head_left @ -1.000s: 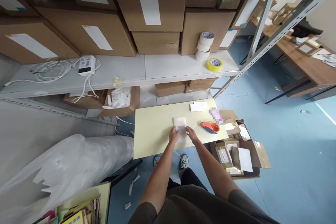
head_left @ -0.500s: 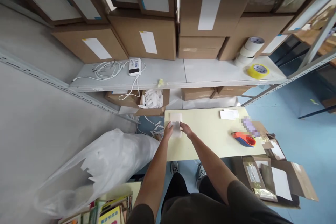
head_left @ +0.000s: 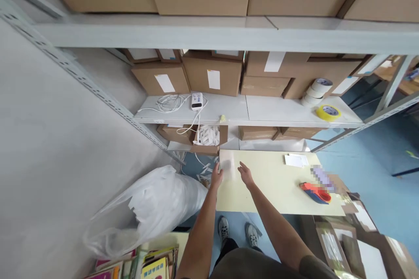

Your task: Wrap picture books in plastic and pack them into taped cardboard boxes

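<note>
A pale, translucent flat packet (head_left: pixel 227 162) lies near the left end of the cream tabletop (head_left: pixel 262 196), with a greyish patch in its lower half. At its lower left edge is my left hand (head_left: pixel 216 176), fingers stretched upward and not wrapped round anything; whether the fingertips touch the packet I cannot tell. My right hand (head_left: pixel 245 174) hovers to the right of the packet, apart from it, fingers extended and holding nothing. Farther right on the same table lie white cards (head_left: pixel 296 160) and an orange and blue tape dispenser (head_left: pixel 316 192).
Behind the table stands a shelf (head_left: pixel 209 115) with cartons, a white power adapter (head_left: pixel 197 101), and a yellow tape roll (head_left: pixel 327 112). Below it is a box of white scraps (head_left: pixel 208 135). A big plastic bag (head_left: pixel 170 202) bulges at left; open cartons (head_left: pixel 340 239) sit at right.
My right hand has drawn away from the packet to the right. My left hand has slid down to its lower left edge. The view has tilted up, showing a higher shelf.
</note>
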### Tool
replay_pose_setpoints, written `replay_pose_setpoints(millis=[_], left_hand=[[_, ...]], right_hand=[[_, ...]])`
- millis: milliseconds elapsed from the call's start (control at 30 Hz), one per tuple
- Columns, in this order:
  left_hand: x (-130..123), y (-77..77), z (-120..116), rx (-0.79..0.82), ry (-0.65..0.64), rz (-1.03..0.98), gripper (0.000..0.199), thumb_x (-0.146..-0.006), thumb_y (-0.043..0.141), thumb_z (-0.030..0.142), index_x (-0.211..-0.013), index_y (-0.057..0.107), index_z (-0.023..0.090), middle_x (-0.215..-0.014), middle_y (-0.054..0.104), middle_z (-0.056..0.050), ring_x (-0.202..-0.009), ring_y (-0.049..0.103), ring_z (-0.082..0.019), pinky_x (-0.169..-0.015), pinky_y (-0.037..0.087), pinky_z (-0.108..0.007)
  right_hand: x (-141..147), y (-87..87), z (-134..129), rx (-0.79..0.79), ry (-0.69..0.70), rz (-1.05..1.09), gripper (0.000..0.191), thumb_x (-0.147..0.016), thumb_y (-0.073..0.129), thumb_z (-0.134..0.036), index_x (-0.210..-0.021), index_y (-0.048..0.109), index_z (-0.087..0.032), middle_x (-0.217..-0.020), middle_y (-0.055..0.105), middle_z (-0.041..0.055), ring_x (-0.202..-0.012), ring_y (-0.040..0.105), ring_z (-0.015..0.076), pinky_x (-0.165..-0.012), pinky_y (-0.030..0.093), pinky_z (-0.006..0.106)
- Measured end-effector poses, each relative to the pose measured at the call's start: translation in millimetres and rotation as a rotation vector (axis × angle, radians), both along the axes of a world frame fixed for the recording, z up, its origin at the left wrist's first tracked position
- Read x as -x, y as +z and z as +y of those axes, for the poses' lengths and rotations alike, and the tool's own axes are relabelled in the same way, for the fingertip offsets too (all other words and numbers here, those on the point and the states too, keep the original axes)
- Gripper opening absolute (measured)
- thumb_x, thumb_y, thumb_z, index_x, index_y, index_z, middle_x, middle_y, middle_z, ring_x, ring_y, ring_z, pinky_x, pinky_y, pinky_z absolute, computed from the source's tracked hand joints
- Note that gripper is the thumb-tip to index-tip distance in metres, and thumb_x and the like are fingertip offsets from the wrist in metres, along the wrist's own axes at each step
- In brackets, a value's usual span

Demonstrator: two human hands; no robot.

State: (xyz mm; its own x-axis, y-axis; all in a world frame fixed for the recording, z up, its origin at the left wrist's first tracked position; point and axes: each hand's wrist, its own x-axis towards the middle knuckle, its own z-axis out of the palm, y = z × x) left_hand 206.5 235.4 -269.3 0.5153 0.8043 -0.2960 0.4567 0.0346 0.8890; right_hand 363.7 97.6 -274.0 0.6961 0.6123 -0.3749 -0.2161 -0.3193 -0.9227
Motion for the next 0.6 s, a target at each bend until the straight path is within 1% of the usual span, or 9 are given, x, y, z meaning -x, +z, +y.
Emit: replay_pose_setpoints(millis=[67, 133, 233, 300, 367, 433, 533, 600], left_hand=[[5, 15.5, -11, -0.034, 0.028, -0.024, 0.064, -0.092, 0.065, 0.040, -0.151, 0.055, 0.018, -0.163, 0.049, -0.015, -0.154, 0.041, -0.029, -0.127, 0.031, -0.040], [12, 31.4, -26, -0.076, 0.057, -0.049, 0.063, -0.092, 0.064, 0.041, -0.151, 0.055, 0.020, -0.164, 0.048, -0.014, -0.155, 0.040, -0.028, -0.128, 0.030, -0.041], [26, 53.7, -56, -0.143, 0.100, -0.086, 0.062, -0.093, 0.061, 0.038, -0.153, 0.054, 0.022, -0.164, 0.047, -0.012, -0.156, 0.037, -0.026, -0.129, 0.027, -0.044], [41, 65.4, -81, -0.192, 0.134, -0.103, 0.062, -0.093, 0.061, 0.035, -0.153, 0.053, 0.021, -0.164, 0.047, -0.013, -0.157, 0.035, -0.027, -0.131, 0.024, -0.045], [61, 73.7, -108, -0.226, 0.187, -0.106, 0.063, -0.093, 0.060, 0.034, -0.154, 0.053, 0.019, -0.166, 0.045, -0.014, -0.159, 0.032, -0.027, -0.132, 0.022, -0.045], [87, 79.2, -135, -0.235, 0.265, -0.098, 0.064, -0.093, 0.059, 0.034, -0.155, 0.051, 0.019, -0.167, 0.042, -0.015, -0.159, 0.031, -0.027, -0.132, 0.021, -0.047], [133, 85.9, -174, -0.236, 0.398, -0.079, 0.065, -0.093, 0.061, 0.037, -0.155, 0.051, 0.021, -0.166, 0.043, -0.014, -0.158, 0.034, -0.028, -0.132, 0.021, -0.049], [167, 91.4, -199, -0.249, 0.493, -0.072, 0.065, -0.093, 0.063, 0.040, -0.154, 0.052, 0.021, -0.165, 0.046, -0.013, -0.157, 0.036, -0.028, -0.133, 0.021, -0.049]], right_hand=[[-1, 13.9, -9, -0.001, 0.066, -0.083, 0.072, -0.082, 0.066, -0.053, -0.148, 0.062, -0.025, -0.154, 0.059, 0.0122, -0.144, 0.054, 0.0349, -0.116, 0.046, 0.052], [-1, 28.4, -16, -0.026, 0.160, -0.211, 0.070, -0.083, 0.065, -0.051, -0.148, 0.061, -0.027, -0.156, 0.057, 0.0109, -0.146, 0.052, 0.0346, -0.117, 0.046, 0.052], [4, 48.1, -25, -0.097, 0.325, -0.436, 0.070, -0.085, 0.063, -0.050, -0.151, 0.058, -0.029, -0.160, 0.053, 0.0083, -0.152, 0.044, 0.0324, -0.123, 0.041, 0.052], [14, 57.8, -31, -0.142, 0.421, -0.535, 0.072, -0.087, 0.060, -0.050, -0.155, 0.054, -0.026, -0.163, 0.049, 0.0093, -0.155, 0.040, 0.0314, -0.126, 0.036, 0.051], [30, 64.5, -35, -0.178, 0.519, -0.567, 0.074, -0.089, 0.058, -0.051, -0.157, 0.051, -0.022, -0.165, 0.046, 0.0111, -0.156, 0.037, 0.0312, -0.128, 0.034, 0.050], [52, 69.7, -38, -0.207, 0.615, -0.555, 0.075, -0.089, 0.057, -0.052, -0.157, 0.051, -0.022, -0.164, 0.047, 0.0109, -0.157, 0.037, 0.0311, -0.129, 0.033, 0.050], [94, 79.1, -42, -0.257, 0.743, -0.514, 0.073, -0.088, 0.059, -0.052, -0.156, 0.052, -0.026, -0.163, 0.049, 0.0083, -0.156, 0.037, 0.0305, -0.129, 0.030, 0.051], [126, 88.6, -45, -0.294, 0.827, -0.489, 0.071, -0.088, 0.059, -0.050, -0.154, 0.054, -0.025, -0.163, 0.050, 0.0083, -0.156, 0.037, 0.0306, -0.129, 0.030, 0.051]])
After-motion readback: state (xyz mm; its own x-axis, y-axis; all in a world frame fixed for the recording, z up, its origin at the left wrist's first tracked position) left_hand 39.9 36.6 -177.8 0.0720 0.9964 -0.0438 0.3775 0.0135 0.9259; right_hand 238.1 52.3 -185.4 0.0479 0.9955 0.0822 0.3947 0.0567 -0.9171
